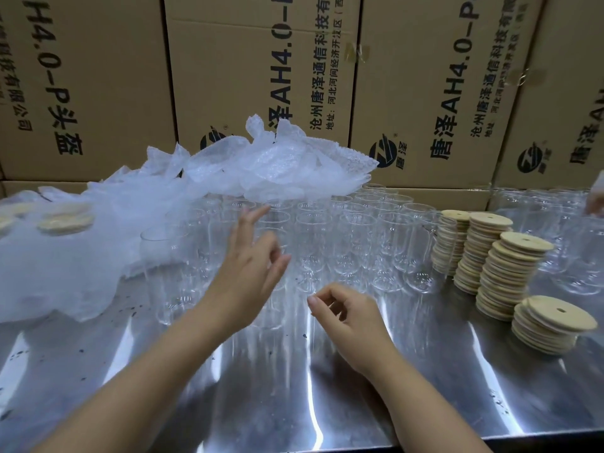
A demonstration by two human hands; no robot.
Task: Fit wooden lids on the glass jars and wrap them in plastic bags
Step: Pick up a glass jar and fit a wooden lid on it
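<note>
I am between jars, starting a new one, as I judge it. My left hand (pixel 251 266) reaches over the near row of glass jars (pixel 356 243), fingers spread and holding nothing. My right hand (pixel 346 315) hovers over the desk (pixel 425 387), loosely curled and empty. Next I need to grip one jar and fetch a lid from the stacks of wooden lids (pixel 510 273) at right. The plastic bags (pixel 277 168) lie heaped behind.
</note>
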